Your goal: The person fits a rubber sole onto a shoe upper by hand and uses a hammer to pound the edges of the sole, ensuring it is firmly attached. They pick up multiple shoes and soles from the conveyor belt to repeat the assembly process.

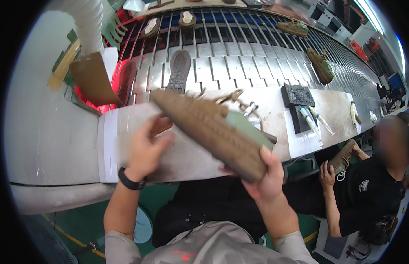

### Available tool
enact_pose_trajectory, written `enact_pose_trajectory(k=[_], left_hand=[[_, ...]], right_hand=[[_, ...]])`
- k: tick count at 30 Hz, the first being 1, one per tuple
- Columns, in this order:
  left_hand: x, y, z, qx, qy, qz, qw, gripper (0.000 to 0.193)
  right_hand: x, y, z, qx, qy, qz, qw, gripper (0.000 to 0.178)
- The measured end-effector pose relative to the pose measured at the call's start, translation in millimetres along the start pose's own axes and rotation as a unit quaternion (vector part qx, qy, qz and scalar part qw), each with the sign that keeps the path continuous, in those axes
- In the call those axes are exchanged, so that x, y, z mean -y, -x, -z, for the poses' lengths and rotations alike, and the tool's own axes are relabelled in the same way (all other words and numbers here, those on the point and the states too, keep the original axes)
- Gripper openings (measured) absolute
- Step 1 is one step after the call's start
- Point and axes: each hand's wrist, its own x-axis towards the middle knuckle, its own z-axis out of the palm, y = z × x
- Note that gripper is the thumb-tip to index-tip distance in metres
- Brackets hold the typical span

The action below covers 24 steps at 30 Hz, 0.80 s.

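Note:
A brown shoe (209,134) with a green lining and loose laces hangs tilted on its side over the bench. Its toe points up and to the left. My right hand (269,176) grips it by the heel end, the thumb along the sidewall. Just left of the shoe's toe, my left hand (147,147) is held with fingers apart, slightly blurred, and nothing shows in it. Behind the shoe, small metal pieces (253,108) lie on the bench, partly hidden by it.
Beyond the bench (125,141), a slatted metal conveyor (239,66) carries a grey sole (179,70) and several shoes. Black blocks (298,97) and slim white-and-blue tubes (311,123) lie to the right. A brown panel (93,79) stands at left. At right, a co-worker holds another shoe (341,160).

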Motion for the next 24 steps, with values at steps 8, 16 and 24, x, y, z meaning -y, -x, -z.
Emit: enact_pose_trajectory(k=[8,16,24], left_hand=[[6,-40,-43,0.047,-0.409,-0.099,0.906,0.057],[20,-193,-34,-0.010,-0.596,0.091,0.798,0.087],[-4,-234,-38,0.087,0.007,0.068,0.994,0.028]], right_hand=[[76,-241,78,-0.200,0.539,0.304,0.760,0.050],[28,-229,53,-0.195,0.566,0.503,0.623,0.048],[33,-201,54,-0.063,0.343,0.178,0.920,0.039]])
